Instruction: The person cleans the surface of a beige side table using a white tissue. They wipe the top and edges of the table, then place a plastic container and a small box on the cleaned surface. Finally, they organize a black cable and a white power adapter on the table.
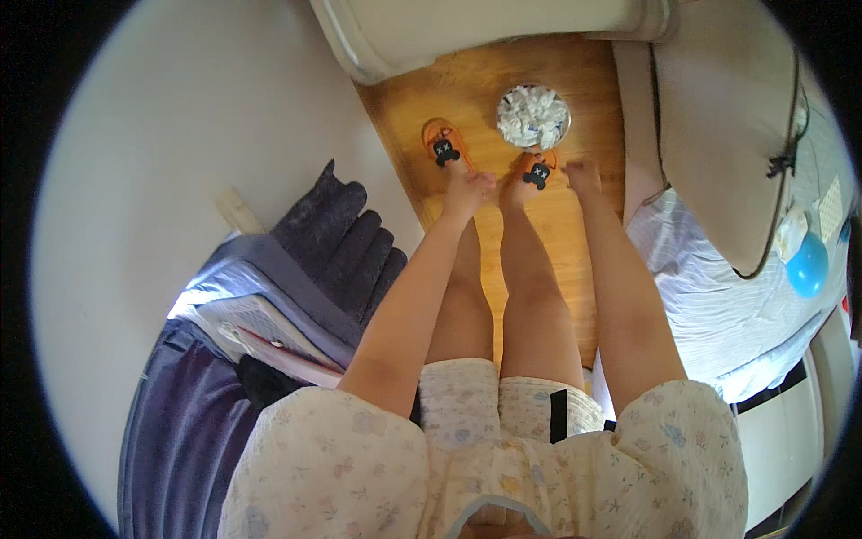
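My left hand [468, 191] hangs in front of my left leg, its fingers loosely bent and pointing right, with nothing visible in it. Out to the right of my right foot is my right hand [584, 179], fingers curled downward; whether they are closed fully is hard to see. Between and beyond the hands, a round bin [568, 124] stands on the wood floor [465, 81], filled to the rim with crumpled white tissues [532, 116]. Orange slides with black cartoon patches are on my feet, the left slide [444, 145] apart from the bin, the right slide [539, 172] close to it.
Dark ribbed upholstery [330, 236] and a dark purple cloth [182, 431] lie left, by the white wall [168, 135]. A pale furniture panel [498, 34] is ahead. On the right are a beige padded panel [720, 135], light bedding [714, 296] and a blue balloon [807, 266].
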`<action>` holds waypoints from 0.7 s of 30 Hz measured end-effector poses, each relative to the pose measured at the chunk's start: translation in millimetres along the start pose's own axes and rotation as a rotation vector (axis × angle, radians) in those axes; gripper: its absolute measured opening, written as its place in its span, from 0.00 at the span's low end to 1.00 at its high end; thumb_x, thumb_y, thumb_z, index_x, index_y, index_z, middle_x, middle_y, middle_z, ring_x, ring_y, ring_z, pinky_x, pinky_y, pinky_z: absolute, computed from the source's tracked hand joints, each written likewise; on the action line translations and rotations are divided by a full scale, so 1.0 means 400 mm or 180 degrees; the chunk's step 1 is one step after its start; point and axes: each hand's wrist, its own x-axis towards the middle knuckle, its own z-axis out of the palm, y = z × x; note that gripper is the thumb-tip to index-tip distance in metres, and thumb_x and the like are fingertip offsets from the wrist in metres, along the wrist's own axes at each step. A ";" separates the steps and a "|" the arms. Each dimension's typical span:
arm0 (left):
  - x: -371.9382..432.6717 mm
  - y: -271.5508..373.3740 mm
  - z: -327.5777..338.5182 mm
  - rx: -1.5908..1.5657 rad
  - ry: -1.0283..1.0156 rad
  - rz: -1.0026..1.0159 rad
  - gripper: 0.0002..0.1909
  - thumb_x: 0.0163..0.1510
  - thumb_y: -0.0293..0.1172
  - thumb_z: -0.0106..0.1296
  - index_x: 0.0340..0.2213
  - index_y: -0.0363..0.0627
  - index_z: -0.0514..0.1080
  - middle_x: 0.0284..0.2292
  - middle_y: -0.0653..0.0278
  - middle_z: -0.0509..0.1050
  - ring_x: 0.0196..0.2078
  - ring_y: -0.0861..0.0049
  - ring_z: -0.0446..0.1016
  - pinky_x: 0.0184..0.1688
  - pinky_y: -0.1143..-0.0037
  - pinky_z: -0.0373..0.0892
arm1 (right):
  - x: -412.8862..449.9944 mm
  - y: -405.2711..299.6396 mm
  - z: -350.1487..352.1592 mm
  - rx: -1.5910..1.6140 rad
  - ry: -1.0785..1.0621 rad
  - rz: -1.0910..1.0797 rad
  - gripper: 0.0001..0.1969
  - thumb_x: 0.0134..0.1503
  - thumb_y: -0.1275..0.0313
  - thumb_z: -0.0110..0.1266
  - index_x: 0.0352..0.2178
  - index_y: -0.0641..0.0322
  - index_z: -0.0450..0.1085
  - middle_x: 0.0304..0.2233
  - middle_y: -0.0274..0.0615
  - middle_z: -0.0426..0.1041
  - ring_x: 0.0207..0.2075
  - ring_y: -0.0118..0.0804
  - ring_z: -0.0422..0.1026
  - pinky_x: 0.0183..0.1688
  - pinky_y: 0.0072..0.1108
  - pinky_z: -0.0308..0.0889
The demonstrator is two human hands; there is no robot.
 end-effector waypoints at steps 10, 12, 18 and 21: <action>-0.082 0.173 0.082 0.0872 -0.0350 0.0362 0.19 0.56 0.43 0.42 0.34 0.37 0.73 0.28 0.69 0.74 0.22 0.86 0.64 0.27 0.84 0.62 | -0.405 0.372 -0.455 0.2397 -0.0071 0.1872 0.13 0.53 0.64 0.49 0.38 0.58 0.64 0.32 0.42 0.74 0.28 0.37 0.73 0.27 0.22 0.69; -0.089 0.195 0.069 0.0962 -0.0245 0.0330 0.20 0.57 0.43 0.41 0.35 0.37 0.73 0.31 0.65 0.75 0.22 0.86 0.64 0.26 0.83 0.64 | -0.414 0.312 -0.584 0.1641 0.0098 0.1771 0.16 0.53 0.60 0.48 0.36 0.62 0.65 0.28 0.41 0.75 0.21 0.34 0.73 0.24 0.22 0.69; -0.055 0.197 0.091 0.1558 -0.0402 0.0488 0.22 0.57 0.46 0.40 0.34 0.39 0.74 0.31 0.65 0.75 0.26 0.85 0.67 0.29 0.82 0.64 | -0.268 0.433 -1.042 -0.0855 0.1524 0.0984 0.17 0.53 0.57 0.46 0.21 0.60 0.71 0.20 0.41 0.73 0.26 0.39 0.72 0.31 0.29 0.65; -0.034 0.186 0.072 0.1605 -0.0465 0.0590 0.22 0.56 0.47 0.41 0.34 0.38 0.74 0.31 0.64 0.75 0.28 0.83 0.68 0.30 0.81 0.64 | -0.204 0.352 -1.140 -0.1003 0.3128 0.0820 0.21 0.46 0.55 0.56 0.32 0.64 0.68 0.34 0.48 0.73 0.36 0.47 0.71 0.40 0.30 0.65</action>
